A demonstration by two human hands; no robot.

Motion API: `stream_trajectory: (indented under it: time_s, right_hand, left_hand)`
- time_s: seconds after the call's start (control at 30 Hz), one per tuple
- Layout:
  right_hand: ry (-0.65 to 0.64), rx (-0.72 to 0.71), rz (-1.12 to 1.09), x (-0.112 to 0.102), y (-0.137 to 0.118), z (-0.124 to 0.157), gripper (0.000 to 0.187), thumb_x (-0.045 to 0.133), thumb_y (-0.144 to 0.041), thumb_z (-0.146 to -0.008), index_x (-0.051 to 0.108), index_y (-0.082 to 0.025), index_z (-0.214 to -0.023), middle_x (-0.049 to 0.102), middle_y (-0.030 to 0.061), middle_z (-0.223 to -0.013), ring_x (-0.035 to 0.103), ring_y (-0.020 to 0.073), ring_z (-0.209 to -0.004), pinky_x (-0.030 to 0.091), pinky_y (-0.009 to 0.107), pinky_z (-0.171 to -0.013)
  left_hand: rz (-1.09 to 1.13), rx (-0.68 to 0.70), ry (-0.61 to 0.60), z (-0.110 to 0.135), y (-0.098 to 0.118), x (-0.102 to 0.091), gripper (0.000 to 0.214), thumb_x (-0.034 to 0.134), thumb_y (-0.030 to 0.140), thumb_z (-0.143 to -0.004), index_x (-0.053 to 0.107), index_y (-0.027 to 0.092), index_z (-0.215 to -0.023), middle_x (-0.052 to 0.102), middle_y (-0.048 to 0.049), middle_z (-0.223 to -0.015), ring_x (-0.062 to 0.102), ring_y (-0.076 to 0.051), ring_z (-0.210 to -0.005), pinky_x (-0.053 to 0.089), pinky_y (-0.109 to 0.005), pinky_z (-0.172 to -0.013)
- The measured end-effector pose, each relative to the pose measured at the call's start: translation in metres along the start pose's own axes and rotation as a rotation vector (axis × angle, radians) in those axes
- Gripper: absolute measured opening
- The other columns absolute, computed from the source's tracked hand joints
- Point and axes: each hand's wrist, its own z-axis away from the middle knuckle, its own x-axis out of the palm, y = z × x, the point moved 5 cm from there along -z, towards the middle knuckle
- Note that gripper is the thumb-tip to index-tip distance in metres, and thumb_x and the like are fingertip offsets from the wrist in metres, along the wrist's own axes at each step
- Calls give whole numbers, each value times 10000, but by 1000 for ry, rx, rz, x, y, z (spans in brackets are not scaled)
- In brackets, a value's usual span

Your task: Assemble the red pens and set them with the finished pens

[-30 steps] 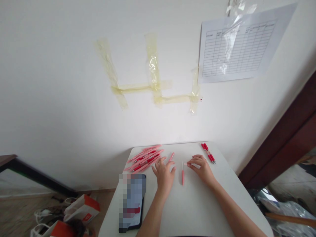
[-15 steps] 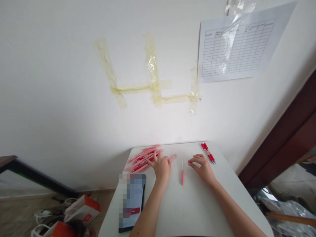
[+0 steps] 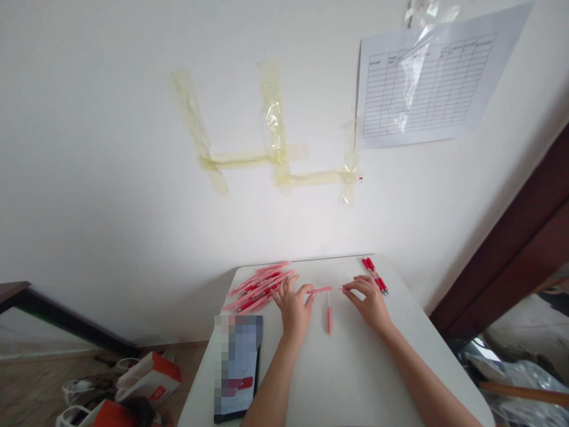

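Between thumb and finger, my left hand (image 3: 294, 305) pinches a pink pen barrel (image 3: 322, 290), which lies level and points right. My right hand (image 3: 365, 299) has a thin, pale stick like a pen refill (image 3: 339, 288) in its fingertips. Its tip faces the barrel's end; the two look slightly apart. Just below them on the table lies another pink pen part (image 3: 329, 320) with a clear, narrow upper end. A pile of pink and red pens (image 3: 255, 290) is left of my left hand. Beyond my right hand lie red pens (image 3: 372, 268), partly covered by it.
A phone (image 3: 240, 367), partly pixelated, lies at the left of the white table (image 3: 347, 379). The wall (image 3: 133, 178) rises behind, with yellowed tape (image 3: 275, 118) and a printed sheet (image 3: 427, 89). Orange-and-white bags (image 3: 149, 376) stand on the floor at left.
My left hand has turned the pink barrel from a slant to level and brought its end close to the refill. The right hand has barely moved.
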Motion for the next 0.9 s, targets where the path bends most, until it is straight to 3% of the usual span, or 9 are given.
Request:
stream_trajectory:
  time_s: [0.13, 0.9]
  right_hand:
    - [4, -23, 19, 2, 0, 1, 206, 645, -469, -906, 773, -308, -900, 756, 67, -900, 595, 327, -1079, 465, 530, -953]
    - [-19, -48, 4, 6, -7, 4, 204, 627, -444, -928, 786, -332, -990, 746, 74, -919, 592, 323, -1083, 485, 539, -946]
  left_hand:
    - [25, 11, -7, 1, 2, 3, 199, 762, 215, -785, 773, 345, -935, 586, -51, -1341, 425, -356, -1371, 191, -759, -1151]
    - [49, 60, -28, 2, 7, 4, 156, 792, 294, -779, 783, 373, -913, 608, -34, -1322, 437, -328, -1361, 206, -666, -1185]
